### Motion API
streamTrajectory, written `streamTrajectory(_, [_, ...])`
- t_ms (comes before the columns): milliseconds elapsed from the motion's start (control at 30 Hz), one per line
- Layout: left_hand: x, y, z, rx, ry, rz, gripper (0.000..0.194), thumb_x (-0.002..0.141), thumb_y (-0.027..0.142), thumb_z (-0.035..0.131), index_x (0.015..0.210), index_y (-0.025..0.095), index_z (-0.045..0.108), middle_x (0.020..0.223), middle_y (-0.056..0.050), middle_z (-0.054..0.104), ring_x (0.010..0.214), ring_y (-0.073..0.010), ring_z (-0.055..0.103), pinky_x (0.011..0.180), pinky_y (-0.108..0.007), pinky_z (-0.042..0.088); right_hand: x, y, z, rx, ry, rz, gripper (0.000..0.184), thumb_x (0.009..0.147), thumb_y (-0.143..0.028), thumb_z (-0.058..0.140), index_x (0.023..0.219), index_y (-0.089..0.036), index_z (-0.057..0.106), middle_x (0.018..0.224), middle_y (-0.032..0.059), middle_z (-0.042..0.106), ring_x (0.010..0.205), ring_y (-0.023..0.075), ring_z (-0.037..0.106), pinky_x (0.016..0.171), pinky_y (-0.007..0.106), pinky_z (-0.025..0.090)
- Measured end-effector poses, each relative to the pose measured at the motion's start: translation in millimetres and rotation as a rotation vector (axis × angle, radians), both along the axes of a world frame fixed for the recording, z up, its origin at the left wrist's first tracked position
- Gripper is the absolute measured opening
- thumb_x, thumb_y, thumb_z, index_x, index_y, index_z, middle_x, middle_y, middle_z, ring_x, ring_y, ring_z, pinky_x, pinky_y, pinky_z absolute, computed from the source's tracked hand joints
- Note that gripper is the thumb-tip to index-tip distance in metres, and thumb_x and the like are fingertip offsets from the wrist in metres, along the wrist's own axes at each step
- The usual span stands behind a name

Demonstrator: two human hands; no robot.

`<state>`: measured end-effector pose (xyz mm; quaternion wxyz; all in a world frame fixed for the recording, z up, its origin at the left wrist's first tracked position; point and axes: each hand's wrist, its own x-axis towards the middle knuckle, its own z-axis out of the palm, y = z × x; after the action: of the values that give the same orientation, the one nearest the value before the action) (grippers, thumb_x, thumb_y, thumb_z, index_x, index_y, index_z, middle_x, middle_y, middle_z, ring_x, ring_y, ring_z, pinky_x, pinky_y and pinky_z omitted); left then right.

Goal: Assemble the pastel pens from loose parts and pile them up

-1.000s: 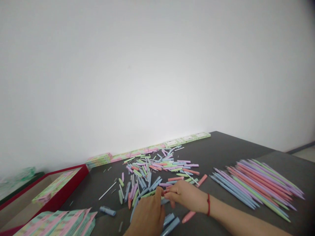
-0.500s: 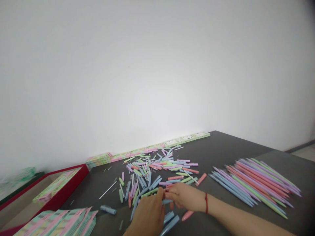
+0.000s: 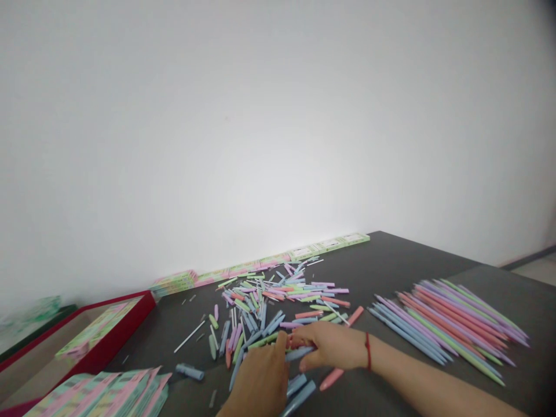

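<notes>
My left hand point(image 3: 263, 376) is closed low in the middle of the view, its fingers bent around the end of a blue pen barrel point(image 3: 299, 353). From the right, my right hand point(image 3: 328, 346), with a red cord at the wrist, meets it. Its fingers curl near the left fingertips, with the thumb below the blue barrel; what they pinch is hidden. Just below the hands lie thick blue pen parts point(image 3: 300, 397) and a red pen part point(image 3: 331, 379). Behind them spreads a loose heap of pastel pen parts point(image 3: 260, 313) with thin white refills.
Assembled-looking pastel pens point(image 3: 447, 324) lie in a row at the right. A red box point(image 3: 130, 324) at the left holds printed packs. Pastel packets point(image 3: 99, 397) lie at the front left. Flat printed boxes point(image 3: 328, 246) line the wall along the dark table point(image 3: 391, 255).
My right hand has shifted slightly, its thumb now more apart from its fingers, and more of the blue barrel shows between the hands. My left hand stays nearly in place.
</notes>
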<state>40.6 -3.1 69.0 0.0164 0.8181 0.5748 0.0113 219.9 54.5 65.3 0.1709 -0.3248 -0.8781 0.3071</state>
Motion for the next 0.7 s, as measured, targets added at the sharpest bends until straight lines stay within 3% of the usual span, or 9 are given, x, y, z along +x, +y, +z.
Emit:
streamTrajectory(67, [0, 0, 0.7, 0.004, -0.023, -0.009, 0.026, 0.084, 0.015, 0.039, 0.108, 0.020, 0.046, 0.094, -0.009, 0.069, 0.085, -0.0259, 0.065, 0.067, -0.032, 0.043, -1, -3, 0.6, -0.072, 0.039, -0.072, 0.014, 0.069, -0.024, 0.067, 0.081, -0.021, 0.060, 0.064, -0.0054, 0.051, 0.058, 0.0108, 0.045, 0.052, 0.020, 0.031])
streamTrajectory(133, [0, 0, 1.6, 0.007, -0.036, -0.013, 0.025, 0.085, 0.017, 0.039, 0.109, 0.020, 0.045, 0.096, -0.009, 0.069, 0.086, -0.0259, 0.064, 0.069, -0.032, 0.043, -4, -6, -0.5, -0.212, 0.067, -0.091, 0.007, 0.079, -0.026, 0.056, 0.074, -0.021, 0.056, 0.056, -0.0055, 0.045, 0.049, 0.0094, 0.042, 0.047, 0.020, 0.032])
streamTrajectory(233, [0, -1, 1.6, 0.000, -0.010, 0.009, 0.030, 0.083, 0.017, 0.041, 0.113, 0.019, 0.044, 0.096, -0.010, 0.069, 0.087, -0.0267, 0.064, 0.070, -0.033, 0.044, -7, -8, -3.5, -0.422, 0.070, -0.085, 0.027, 0.089, -0.035, 0.038, 0.073, -0.020, 0.054, 0.046, -0.0065, 0.037, 0.037, 0.0083, 0.035, 0.039, 0.020, 0.033])
streamTrajectory(333, [0, 0, -0.5, 0.006, -0.001, 0.000, 0.031, 0.082, 0.015, 0.039, 0.112, 0.018, 0.045, 0.095, -0.011, 0.069, 0.087, -0.0275, 0.065, 0.070, -0.034, 0.044, -9, -5, -6.1, -0.436, 0.073, -0.113, 0.011, 0.081, -0.032, 0.054, 0.082, -0.021, 0.055, 0.048, -0.0085, 0.037, 0.038, 0.0071, 0.035, 0.036, 0.017, 0.032])
streamTrajectory(400, [-1, 2, -2.1, 0.014, -0.008, -0.008, 0.030, 0.083, 0.015, 0.038, 0.112, 0.018, 0.046, 0.093, -0.010, 0.070, 0.086, -0.0272, 0.065, 0.069, -0.034, 0.045, -10, -3, -7.0, -0.421, 0.066, -0.118, 0.014, 0.076, -0.028, 0.060, 0.087, -0.023, 0.054, 0.051, -0.0094, 0.039, 0.039, 0.0068, 0.037, 0.037, 0.016, 0.032])
streamTrajectory(500, [-2, 4, -4.3, 0.009, 0.002, -0.003, 0.033, 0.082, 0.014, 0.039, 0.114, 0.019, 0.045, 0.093, -0.009, 0.070, 0.087, -0.0254, 0.066, 0.070, -0.032, 0.045, -10, -4, -5.7, -0.489, 0.035, -0.097, 0.020, 0.088, -0.036, 0.042, 0.083, -0.022, 0.055, 0.048, -0.0080, 0.037, 0.036, 0.0079, 0.037, 0.039, 0.019, 0.038])
streamTrajectory(567, [-3, 7, -5.9, -0.013, 0.034, 0.010, 0.037, 0.080, 0.011, 0.040, 0.116, 0.019, 0.045, 0.094, -0.010, 0.070, 0.088, -0.0254, 0.066, 0.070, -0.032, 0.045, -10, -5, -3.6, -0.437, 0.003, -0.076, 0.032, 0.090, -0.041, 0.037, 0.077, -0.020, 0.057, 0.049, -0.0053, 0.041, 0.041, 0.0098, 0.043, 0.043, 0.021, 0.040])
streamTrajectory(633, [-4, 11, -8.0, -0.022, 0.064, 0.005, 0.044, 0.078, 0.006, 0.039, 0.120, 0.019, 0.043, 0.096, -0.011, 0.071, 0.089, -0.0255, 0.067, 0.070, -0.032, 0.045, -11, -5, -2.5, -0.259, -0.002, -0.104, 0.023, 0.078, -0.042, 0.059, 0.081, -0.020, 0.060, 0.061, -0.0026, 0.052, 0.057, 0.0126, 0.051, 0.052, 0.022, 0.039])
streamTrajectory(700, [-5, 15, -10.1, -0.028, 0.097, -0.004, 0.047, 0.074, 0.002, 0.037, 0.117, 0.019, 0.046, 0.093, -0.010, 0.071, 0.088, -0.0254, 0.067, 0.070, -0.031, 0.046, -13, -4, -3.4, -0.055, -0.004, -0.140, 0.030, 0.068, -0.040, 0.071, 0.088, -0.020, 0.060, 0.074, -0.0014, 0.058, 0.068, 0.0146, 0.053, 0.056, 0.022, 0.036])
